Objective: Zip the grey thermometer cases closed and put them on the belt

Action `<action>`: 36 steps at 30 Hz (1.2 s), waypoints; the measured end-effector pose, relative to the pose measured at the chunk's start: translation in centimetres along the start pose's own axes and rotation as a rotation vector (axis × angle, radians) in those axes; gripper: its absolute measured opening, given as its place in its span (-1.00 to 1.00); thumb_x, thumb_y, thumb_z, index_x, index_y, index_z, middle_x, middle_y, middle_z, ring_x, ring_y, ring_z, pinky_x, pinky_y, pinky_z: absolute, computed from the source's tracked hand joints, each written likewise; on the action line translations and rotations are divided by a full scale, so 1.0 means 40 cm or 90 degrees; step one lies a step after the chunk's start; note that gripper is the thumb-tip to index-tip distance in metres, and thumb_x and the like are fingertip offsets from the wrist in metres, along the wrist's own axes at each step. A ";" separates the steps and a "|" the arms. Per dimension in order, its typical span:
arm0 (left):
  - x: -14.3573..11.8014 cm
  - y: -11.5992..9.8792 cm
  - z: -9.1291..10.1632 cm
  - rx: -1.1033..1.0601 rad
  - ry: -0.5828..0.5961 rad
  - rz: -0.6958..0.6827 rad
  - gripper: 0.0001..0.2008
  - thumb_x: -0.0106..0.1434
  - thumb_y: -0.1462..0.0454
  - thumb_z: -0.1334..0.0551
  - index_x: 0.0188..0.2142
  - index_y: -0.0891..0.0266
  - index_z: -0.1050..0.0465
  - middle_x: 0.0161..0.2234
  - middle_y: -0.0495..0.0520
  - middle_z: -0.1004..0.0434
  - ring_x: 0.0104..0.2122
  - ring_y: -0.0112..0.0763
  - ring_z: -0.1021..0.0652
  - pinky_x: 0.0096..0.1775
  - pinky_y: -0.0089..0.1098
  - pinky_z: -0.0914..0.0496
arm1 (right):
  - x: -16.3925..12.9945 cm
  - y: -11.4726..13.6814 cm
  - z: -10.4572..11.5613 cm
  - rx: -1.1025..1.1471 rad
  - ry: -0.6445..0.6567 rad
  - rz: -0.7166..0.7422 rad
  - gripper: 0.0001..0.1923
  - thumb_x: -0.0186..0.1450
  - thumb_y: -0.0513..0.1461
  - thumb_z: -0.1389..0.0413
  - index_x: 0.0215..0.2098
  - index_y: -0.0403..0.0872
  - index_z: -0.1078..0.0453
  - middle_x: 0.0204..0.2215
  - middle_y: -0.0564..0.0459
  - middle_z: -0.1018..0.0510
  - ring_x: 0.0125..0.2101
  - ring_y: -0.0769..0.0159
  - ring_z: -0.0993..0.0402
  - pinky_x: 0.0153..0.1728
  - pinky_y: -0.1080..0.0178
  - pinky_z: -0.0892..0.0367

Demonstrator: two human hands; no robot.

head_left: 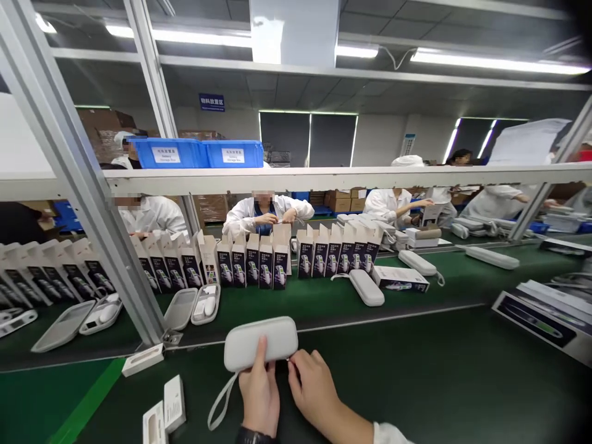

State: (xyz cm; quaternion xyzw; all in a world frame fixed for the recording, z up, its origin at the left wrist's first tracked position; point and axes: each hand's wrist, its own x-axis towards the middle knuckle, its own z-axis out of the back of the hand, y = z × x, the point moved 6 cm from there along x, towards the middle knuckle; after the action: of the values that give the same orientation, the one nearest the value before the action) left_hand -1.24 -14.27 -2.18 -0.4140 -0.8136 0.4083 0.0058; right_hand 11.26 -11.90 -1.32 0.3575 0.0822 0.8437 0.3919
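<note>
We see a pale grey, oblong, round-cornered case (282, 336) in the left hand (260, 394), up over the dark green flat surface (416, 370), toward its far edge. Left thumb lies across the case's upper face, other fingers under it: narrow grip, case held between. A thin pale grey loop strap (221, 396) hangs from the case's near left corner, left of the wrist with the black watch (254, 436). Right hand (317, 388): thumb and index finger in a narrow pinch at the case's near right corner; we can't tell what sits between the tips. White sleeve (391, 433) on that arm. Toward the surface's left edge we count three small white cardboard boxes (174, 404). At its right edge, stacked flat boxes with dark printed sides (546, 320). Past the far edge, a row of upright cartons with dark printed fronts (252, 265), flaps up.
</note>
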 end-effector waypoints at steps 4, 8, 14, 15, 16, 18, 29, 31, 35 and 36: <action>0.005 -0.028 0.007 0.070 -0.029 -0.024 -0.46 0.06 0.22 -0.50 0.04 0.13 -0.46 0.22 0.12 -0.40 0.16 -0.08 -0.45 0.01 -0.21 -0.52 | 0.015 -0.015 0.015 -0.095 0.014 0.083 -0.84 0.30 -0.37 0.04 -0.40 -0.04 -0.28 -0.48 0.08 -0.43 -0.49 0.29 -0.31 -0.31 0.19 -0.03; 0.025 -0.057 0.015 0.186 -0.025 -0.016 -0.44 0.01 0.20 -0.52 0.00 0.18 -0.46 0.12 0.18 -0.50 0.10 0.02 -0.51 -0.08 -0.15 -0.56 | 0.039 -0.062 0.051 -0.122 0.009 0.138 -0.84 0.28 -0.37 0.03 -0.42 -0.06 -0.27 -0.48 0.09 -0.40 -0.47 0.31 -0.27 -0.30 0.19 -0.02; 0.057 -0.030 0.008 0.302 0.096 0.142 -0.43 -0.01 0.17 -0.52 -0.04 0.28 -0.45 -0.03 0.30 -0.59 -0.02 0.06 -0.58 -0.19 -0.17 -0.56 | 0.049 -0.114 0.083 -0.118 0.031 0.187 -0.80 0.35 -0.36 0.08 -0.40 -0.06 -0.28 -0.47 0.08 -0.40 -0.45 0.30 -0.23 -0.29 0.20 -0.01; 0.060 -0.025 0.011 0.299 0.091 0.151 -0.43 0.00 0.16 -0.52 -0.02 0.27 -0.44 -0.02 0.29 -0.58 -0.02 0.04 -0.58 -0.19 -0.18 -0.55 | 0.047 -0.117 0.081 -0.107 0.034 0.185 -0.80 0.36 -0.36 0.09 -0.40 -0.06 -0.27 -0.47 0.08 -0.40 -0.45 0.30 -0.22 -0.29 0.20 -0.01; 0.062 -0.020 0.013 0.296 0.087 0.153 -0.42 0.01 0.15 -0.51 0.00 0.26 -0.43 0.00 0.28 -0.57 -0.02 0.02 -0.58 -0.19 -0.20 -0.55 | 0.046 -0.119 0.078 -0.094 0.037 0.179 -0.80 0.37 -0.35 0.09 -0.39 -0.06 -0.27 -0.46 0.08 -0.40 -0.45 0.31 -0.22 -0.29 0.20 -0.01; 0.055 0.001 0.015 0.310 0.098 0.163 -0.42 0.04 0.13 -0.48 0.02 0.26 -0.41 0.00 0.28 -0.57 -0.04 -0.01 -0.58 -0.19 -0.21 -0.53 | 0.046 -0.124 0.069 -0.066 0.048 0.166 -0.78 0.40 -0.33 0.11 -0.38 -0.07 -0.27 -0.46 0.08 -0.41 -0.45 0.32 -0.21 -0.29 0.21 -0.01; -0.047 0.072 0.010 0.620 0.584 0.336 -0.24 -0.17 0.24 -0.53 0.09 0.21 -0.46 -0.02 0.18 -0.57 0.03 0.10 -0.50 0.06 -0.10 -0.36 | 0.068 -0.149 0.110 0.025 0.194 0.186 -0.71 0.48 -0.22 0.15 -0.32 -0.06 -0.34 -0.41 0.06 -0.45 -0.39 0.33 -0.30 -0.25 0.23 -0.09; -0.057 0.082 0.013 0.663 0.651 0.383 -0.32 -0.16 0.19 -0.53 0.03 0.13 -0.52 -0.13 0.13 -0.61 -0.05 0.09 -0.54 0.00 -0.10 -0.41 | 0.052 -0.121 0.121 0.090 0.264 0.195 -0.70 0.48 -0.20 0.13 -0.33 -0.05 -0.35 -0.41 0.07 -0.47 -0.39 0.34 -0.33 -0.26 0.25 -0.12; -0.071 0.112 -0.001 0.638 0.705 0.375 -0.48 -0.11 0.06 -0.50 -0.12 0.10 -0.58 -0.42 0.08 -0.58 -0.28 0.03 -0.60 -0.21 -0.11 -0.48 | 0.019 -0.078 0.135 0.317 0.446 0.164 -0.68 0.46 -0.14 0.06 -0.35 -0.07 -0.42 -0.45 0.10 -0.48 -0.43 0.38 -0.35 -0.28 0.32 -0.21; -0.075 0.115 -0.001 0.630 0.707 0.377 -0.45 -0.16 0.06 -0.52 -0.13 0.12 -0.58 -0.46 0.07 -0.57 -0.31 0.02 -0.60 -0.25 -0.11 -0.49 | 0.015 -0.074 0.135 0.370 0.479 0.147 -0.67 0.45 -0.11 0.03 -0.36 -0.07 -0.43 -0.47 0.09 -0.47 -0.44 0.38 -0.35 -0.32 0.33 -0.22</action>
State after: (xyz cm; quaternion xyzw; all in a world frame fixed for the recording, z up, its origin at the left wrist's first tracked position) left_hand 3.83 -14.79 -4.25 -0.7050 -0.2724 0.4404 0.4846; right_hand 16.39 -10.22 1.69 0.1290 0.4102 0.8945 0.1227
